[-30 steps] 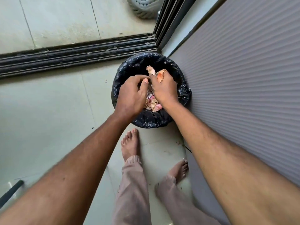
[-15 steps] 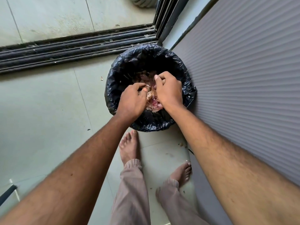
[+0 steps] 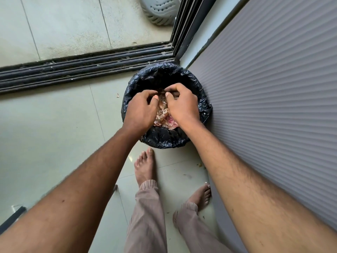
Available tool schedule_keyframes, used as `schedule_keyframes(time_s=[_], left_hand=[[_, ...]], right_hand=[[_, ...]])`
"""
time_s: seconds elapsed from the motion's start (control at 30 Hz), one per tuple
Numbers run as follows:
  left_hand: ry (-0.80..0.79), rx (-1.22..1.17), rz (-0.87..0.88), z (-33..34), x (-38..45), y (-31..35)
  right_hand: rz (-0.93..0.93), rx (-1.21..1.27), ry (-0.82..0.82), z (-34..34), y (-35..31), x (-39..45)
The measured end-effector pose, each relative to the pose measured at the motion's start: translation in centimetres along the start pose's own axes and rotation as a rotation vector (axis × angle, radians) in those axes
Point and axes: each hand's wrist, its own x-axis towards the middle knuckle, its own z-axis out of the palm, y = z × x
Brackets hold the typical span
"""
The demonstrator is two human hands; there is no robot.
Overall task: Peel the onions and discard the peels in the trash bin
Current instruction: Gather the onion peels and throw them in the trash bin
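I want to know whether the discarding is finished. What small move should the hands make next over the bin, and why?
Probably spread the fingers and shake off what clings. Both the left hand and the right hand are curled over the trash bin, above the onion peels in it; whether they hold any peels is hidden. One scrap lies on the floor beside the bin.

Pale tiled floor, ribbed grey wall, perhaps shutter

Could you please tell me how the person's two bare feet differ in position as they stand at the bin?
The left foot stands farther forward, its toes almost at the base of the trash bin; the right foot is set back, apart from the bin. The left foot lies in open floor, while the right foot is close beside the ribbed grey wall. Both are bare, below cuffed trousers.
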Motion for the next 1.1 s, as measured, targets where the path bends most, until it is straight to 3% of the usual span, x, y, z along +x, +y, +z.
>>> schedule_keyframes(time_s=[0.13,0.4,0.77,1.1], left_hand=[[0.007,-0.046,0.013,-1.9,-2.4,2.0],[0.108,-0.202,0.108,-12.0,-8.9,11.1],[0.184,-0.447,0.267,-24.5,-23.9,26.4],[0.117,-0.447,0.436,-28.8,-37.4,38.3]], right_hand=[[0.029,0.068,0.046,-1.7,-2.4,-2.1],[-0.061,0.27,0.128,-9.3,-14.9,-8.4],[-0.252,0.449,0.219,-24.9,-30.6,-21.8],[-0.321,0.622,0.323,-40.1,-35.8,-34.4]])
